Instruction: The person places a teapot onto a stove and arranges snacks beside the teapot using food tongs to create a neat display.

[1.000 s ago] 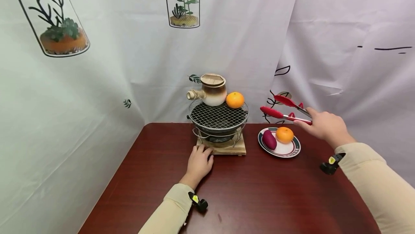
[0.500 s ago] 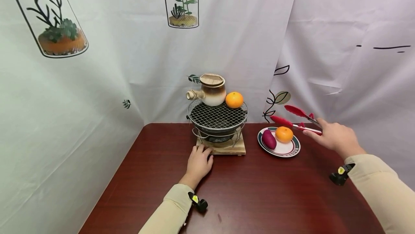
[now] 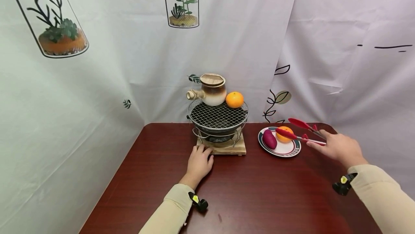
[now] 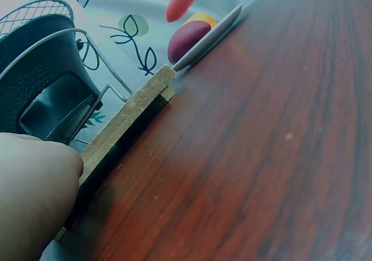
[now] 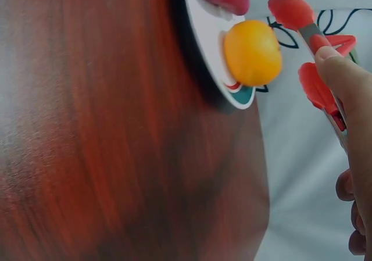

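My right hand (image 3: 343,149) grips red-tipped tongs (image 3: 299,137), whose two arms stand apart with nothing between them. Their red tips overlap the orange (image 3: 283,132) in the head view; from the right wrist they show off to the side of it, over the plate. A purple oval sweet potato or similar piece (image 3: 270,139) lies beside that orange on the plate (image 3: 288,153). My left hand (image 3: 199,162) rests at the front edge of the wooden board (image 3: 231,150) under a small round grill (image 3: 218,117), its fingers touching the wood.
On the grill's mesh stand a brown-and-white clay pot (image 3: 214,93) with a wooden lid and side handle, and a second orange (image 3: 235,100). The dark red table (image 3: 253,190) runs back to a white printed cloth (image 3: 155,64), which also hangs at the left.
The right hand has moved right and down with the tongs, bringing the tips from above the plate's back to the orange on it. The left hand stays where it was.
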The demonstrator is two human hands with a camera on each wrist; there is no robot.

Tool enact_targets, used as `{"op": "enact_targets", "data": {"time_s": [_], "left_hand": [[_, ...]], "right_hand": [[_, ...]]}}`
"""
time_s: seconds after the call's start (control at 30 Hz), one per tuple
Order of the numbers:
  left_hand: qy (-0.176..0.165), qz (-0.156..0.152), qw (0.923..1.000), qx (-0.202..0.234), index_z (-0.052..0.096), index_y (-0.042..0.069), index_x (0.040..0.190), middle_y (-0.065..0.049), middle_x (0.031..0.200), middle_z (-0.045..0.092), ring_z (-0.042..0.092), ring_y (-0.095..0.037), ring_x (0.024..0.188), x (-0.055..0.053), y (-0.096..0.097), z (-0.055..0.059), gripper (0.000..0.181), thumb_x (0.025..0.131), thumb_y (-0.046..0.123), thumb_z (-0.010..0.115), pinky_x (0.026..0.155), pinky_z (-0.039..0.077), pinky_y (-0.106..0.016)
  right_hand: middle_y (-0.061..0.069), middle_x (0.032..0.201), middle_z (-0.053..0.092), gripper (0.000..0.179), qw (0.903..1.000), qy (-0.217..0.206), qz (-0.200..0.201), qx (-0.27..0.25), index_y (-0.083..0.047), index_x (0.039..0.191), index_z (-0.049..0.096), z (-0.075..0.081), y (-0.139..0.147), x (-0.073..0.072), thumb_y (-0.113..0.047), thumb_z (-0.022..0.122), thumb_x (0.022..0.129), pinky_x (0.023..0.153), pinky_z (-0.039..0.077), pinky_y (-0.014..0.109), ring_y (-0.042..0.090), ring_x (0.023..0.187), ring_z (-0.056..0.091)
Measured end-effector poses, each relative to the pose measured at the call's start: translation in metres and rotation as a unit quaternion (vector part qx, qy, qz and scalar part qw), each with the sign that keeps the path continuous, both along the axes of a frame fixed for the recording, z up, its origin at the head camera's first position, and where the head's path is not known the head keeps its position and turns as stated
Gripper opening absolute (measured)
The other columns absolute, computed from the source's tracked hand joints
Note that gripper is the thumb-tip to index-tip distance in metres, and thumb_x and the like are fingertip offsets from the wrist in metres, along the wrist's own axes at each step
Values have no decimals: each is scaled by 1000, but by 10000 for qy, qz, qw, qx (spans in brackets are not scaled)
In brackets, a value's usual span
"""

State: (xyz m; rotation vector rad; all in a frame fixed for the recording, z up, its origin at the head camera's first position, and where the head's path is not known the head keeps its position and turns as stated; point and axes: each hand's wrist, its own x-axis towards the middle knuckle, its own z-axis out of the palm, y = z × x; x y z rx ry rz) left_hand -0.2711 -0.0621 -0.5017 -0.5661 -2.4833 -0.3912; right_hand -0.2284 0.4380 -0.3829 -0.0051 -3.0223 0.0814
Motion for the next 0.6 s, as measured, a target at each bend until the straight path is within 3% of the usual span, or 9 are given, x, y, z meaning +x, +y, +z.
{"op": "enact_targets", "data": {"time_s": [0.23,0.6], "left_hand": [[-56,32,10000,-1,75,16,114,-10,114,63,55,-34,103,1,0,1,23,93,23,70,91,49,-44],[-67,25,10000,-29,74,15,115,-11,116,63,54,-35,104,1,0,2,24,93,23,70,93,48,-45]], "right_hand": [[39,118,60,104,9999,-134,-51,14,8,139,50,-12,3,0,-82,45,86,60,53,57,47,89,62],[37,114,63,101,9999,-120,-20,-58,4,139,52,-24,2,-1,-81,47,86,58,51,57,45,90,64]]}}
